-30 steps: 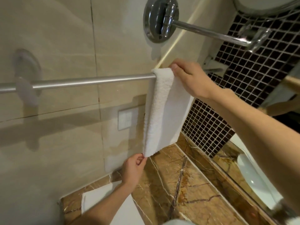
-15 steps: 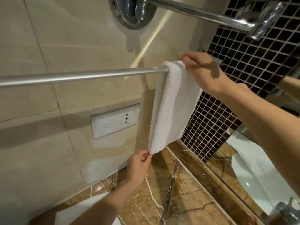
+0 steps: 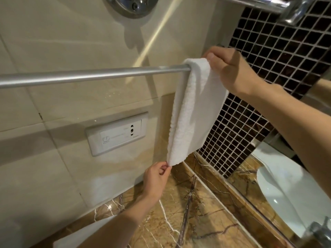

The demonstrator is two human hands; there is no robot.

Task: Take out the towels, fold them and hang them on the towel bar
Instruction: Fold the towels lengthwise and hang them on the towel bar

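A folded white terry towel (image 3: 189, 113) hangs draped over the right end of a brushed metal towel bar (image 3: 89, 76) fixed across a beige tiled wall (image 3: 53, 42). A person works it into place with both hands. The right hand (image 3: 231, 70) is curled over the top of the towel where it crosses the bar, gripping the fold. The left hand (image 3: 155, 178) pinches the lower left corner between thumb and fingertips. The towel falls in a narrow double panel, its bottom edge clear of the brown veined marble counter (image 3: 197, 212) below.

A white wall socket plate (image 3: 116, 134) sits under the bar, left of the towel. A dark mosaic tile panel (image 3: 268, 68) lies behind the right hand, and a white basin (image 3: 286, 185) shows at the counter's right edge. A flat white item (image 3: 86, 235) rests at the counter's near left corner, partly hidden by the left forearm; whether it is another towel cannot be told.

The step in hand appears to be the hanging itself, at the squaring-up stage. The next move likely calls for a light downward tug at the corner while the upper hand steadies the fold. Both layers should then hang even and straight before either hand lets go. Most of the bar to the left is bare.
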